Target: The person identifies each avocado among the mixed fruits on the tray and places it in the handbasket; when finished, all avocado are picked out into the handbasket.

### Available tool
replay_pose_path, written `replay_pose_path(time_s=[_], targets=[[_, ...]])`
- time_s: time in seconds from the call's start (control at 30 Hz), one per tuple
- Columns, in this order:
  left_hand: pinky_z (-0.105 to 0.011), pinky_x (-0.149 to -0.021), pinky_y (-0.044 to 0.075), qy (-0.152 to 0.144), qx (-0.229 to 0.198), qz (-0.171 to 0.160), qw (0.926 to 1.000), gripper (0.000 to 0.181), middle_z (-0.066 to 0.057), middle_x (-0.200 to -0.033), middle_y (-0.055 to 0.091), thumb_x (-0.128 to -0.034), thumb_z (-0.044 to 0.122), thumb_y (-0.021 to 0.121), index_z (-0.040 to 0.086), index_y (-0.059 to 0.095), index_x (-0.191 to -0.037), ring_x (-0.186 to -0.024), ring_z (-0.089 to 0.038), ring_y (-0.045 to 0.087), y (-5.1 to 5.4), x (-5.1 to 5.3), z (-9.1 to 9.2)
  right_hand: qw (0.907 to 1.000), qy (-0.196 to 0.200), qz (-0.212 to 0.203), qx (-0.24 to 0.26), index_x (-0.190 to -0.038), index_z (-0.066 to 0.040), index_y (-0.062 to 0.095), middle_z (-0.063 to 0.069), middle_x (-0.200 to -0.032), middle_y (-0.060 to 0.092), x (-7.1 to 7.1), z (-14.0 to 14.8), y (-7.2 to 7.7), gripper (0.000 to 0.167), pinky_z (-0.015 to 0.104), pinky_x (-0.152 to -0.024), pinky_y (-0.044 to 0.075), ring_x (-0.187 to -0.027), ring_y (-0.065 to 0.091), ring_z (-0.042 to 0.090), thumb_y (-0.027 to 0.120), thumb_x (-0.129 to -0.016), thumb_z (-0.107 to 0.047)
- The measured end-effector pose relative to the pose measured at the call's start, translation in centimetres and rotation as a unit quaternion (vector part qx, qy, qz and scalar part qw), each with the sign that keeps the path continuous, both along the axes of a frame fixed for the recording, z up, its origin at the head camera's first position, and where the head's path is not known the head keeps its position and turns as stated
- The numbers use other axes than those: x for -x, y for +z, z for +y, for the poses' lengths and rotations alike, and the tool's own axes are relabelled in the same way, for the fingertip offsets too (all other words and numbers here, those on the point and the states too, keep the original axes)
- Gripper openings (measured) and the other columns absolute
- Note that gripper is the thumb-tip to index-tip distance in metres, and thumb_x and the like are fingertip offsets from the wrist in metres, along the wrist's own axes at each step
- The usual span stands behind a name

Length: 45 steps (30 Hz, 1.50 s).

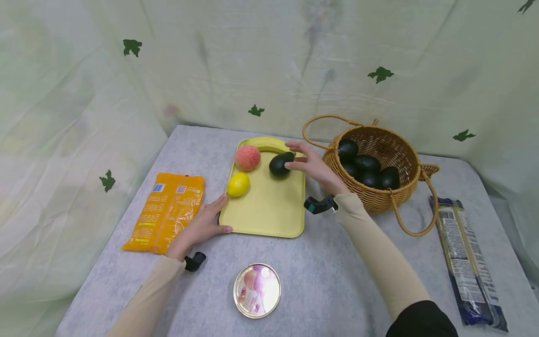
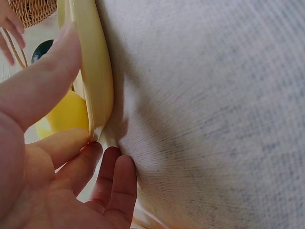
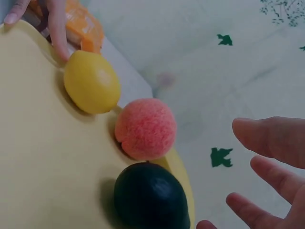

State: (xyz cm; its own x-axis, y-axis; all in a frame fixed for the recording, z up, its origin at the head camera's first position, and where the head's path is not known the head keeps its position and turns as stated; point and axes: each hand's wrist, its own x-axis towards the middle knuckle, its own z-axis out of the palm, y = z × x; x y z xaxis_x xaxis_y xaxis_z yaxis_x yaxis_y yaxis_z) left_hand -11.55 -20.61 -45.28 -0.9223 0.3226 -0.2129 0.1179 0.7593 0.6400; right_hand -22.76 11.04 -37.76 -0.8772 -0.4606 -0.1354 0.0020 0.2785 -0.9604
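Note:
A pale yellow tray (image 1: pixel 269 210) lies on the table with a yellow lemon (image 1: pixel 238 184), a pink peach (image 1: pixel 247 157), a banana (image 1: pixel 267 143) and a dark avocado (image 1: pixel 280 165) on it. At the tray's near left corner, my left hand (image 1: pixel 204 222) touches the rim, thumb on the near side and fingers on the left side. My right hand (image 1: pixel 313 166) is beside the avocado with fingers spread. In the right wrist view, a gap shows between these fingers (image 3: pixel 276 176) and the avocado (image 3: pixel 151 198), and nothing is held.
Right of the tray stands a wicker basket (image 1: pixel 402 140) holding several dark avocados (image 1: pixel 367 164), its handles looped outward. An orange packet (image 1: pixel 168 213) lies to the left, a round tin (image 1: pixel 257 290) in front, and a long dark-and-silver packet (image 1: pixel 465 262) at far right.

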Motion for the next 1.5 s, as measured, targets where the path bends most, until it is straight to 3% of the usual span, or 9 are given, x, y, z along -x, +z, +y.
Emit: replay_pose_path(time_s=[0.2,0.5,0.73,0.97,1.13,1.23,1.5], targets=[[-0.051,-0.105,0.025,-0.007,0.0,0.022,0.9997,0.092,-0.02,-0.155,0.019,-0.0791,0.023,0.079,-0.005,0.025,-0.147,-0.131,-0.041,0.028,-0.3,0.0,-0.1,0.9996,-0.018,-0.008,-0.021,-0.15,-0.018,0.032,0.006,-0.155,0.023,1.1,-0.4,-2.2,0.065,0.048,-0.107,0.027,-0.137,0.025,0.038,0.064,-0.093,-0.019],[-0.053,-0.107,0.023,0.001,0.004,0.011,0.9999,0.092,-0.018,-0.156,0.017,-0.0803,0.026,0.078,-0.003,0.024,-0.148,-0.134,-0.04,0.024,-0.4,0.0,-0.1,0.9985,-0.042,0.005,-0.035,-0.149,-0.015,0.033,0.004,-0.155,0.023,2.0,-1.1,-4.9,0.067,0.043,-0.108,0.026,-0.141,0.019,0.025,0.066,-0.091,-0.021],[-0.053,-0.107,0.022,-0.001,0.005,0.01,0.9999,0.092,-0.019,-0.156,0.017,-0.0801,0.026,0.078,-0.004,0.024,-0.148,-0.134,-0.041,0.024,-0.3,-0.1,-0.2,0.9945,-0.088,0.01,-0.055,-0.147,-0.016,0.037,0.014,-0.152,0.021,1.8,-2.2,-5.5,0.068,0.047,-0.108,0.025,-0.138,0.02,0.029,0.069,-0.089,-0.03],[-0.053,-0.107,0.021,-0.004,0.003,0.01,0.9999,0.092,-0.019,-0.155,0.017,-0.0801,0.025,0.078,-0.005,0.023,-0.148,-0.135,-0.041,0.023,-0.1,-0.1,-0.2,0.9861,-0.138,0.023,-0.089,-0.142,-0.014,0.045,0.015,-0.148,0.029,2.2,-3.5,-6.1,0.065,0.044,-0.108,0.026,-0.134,0.028,0.03,0.073,-0.086,-0.03],[-0.053,-0.108,0.02,-0.004,0.003,0.008,1.0,0.092,-0.019,-0.156,0.017,-0.0802,0.025,0.078,-0.004,0.023,-0.148,-0.136,-0.041,0.022,-0.1,-0.1,-0.2,0.9821,-0.149,0.029,-0.111,-0.139,-0.015,0.047,0.016,-0.146,0.032,2.3,-3.8,-6.2,0.063,0.044,-0.106,0.028,-0.132,0.032,0.03,0.075,-0.084,-0.028],[-0.053,-0.107,0.021,-0.001,0.002,0.004,1.0,0.093,-0.019,-0.156,0.017,-0.0802,0.025,0.078,-0.004,0.023,-0.148,-0.135,-0.041,0.022,-0.1,-0.1,-0.2,0.9845,-0.14,0.025,-0.103,-0.14,-0.014,0.047,0.014,-0.147,0.031,2.0,-3.7,-5.7,0.062,0.044,-0.106,0.029,-0.134,0.03,0.029,0.074,-0.085,-0.026],[-0.053,-0.107,0.021,0.002,0.002,0.0,1.0,0.093,-0.018,-0.156,0.016,-0.0804,0.027,0.078,-0.003,0.023,-0.149,-0.135,-0.041,0.022,-0.2,0.0,-0.2,0.9959,-0.09,-0.008,0.007,-0.144,-0.012,0.042,0.009,-0.148,0.03,1.2,-2.9,-2.4,0.063,0.043,-0.087,0.05,-0.119,0.049,0.03,0.071,-0.088,-0.017]])
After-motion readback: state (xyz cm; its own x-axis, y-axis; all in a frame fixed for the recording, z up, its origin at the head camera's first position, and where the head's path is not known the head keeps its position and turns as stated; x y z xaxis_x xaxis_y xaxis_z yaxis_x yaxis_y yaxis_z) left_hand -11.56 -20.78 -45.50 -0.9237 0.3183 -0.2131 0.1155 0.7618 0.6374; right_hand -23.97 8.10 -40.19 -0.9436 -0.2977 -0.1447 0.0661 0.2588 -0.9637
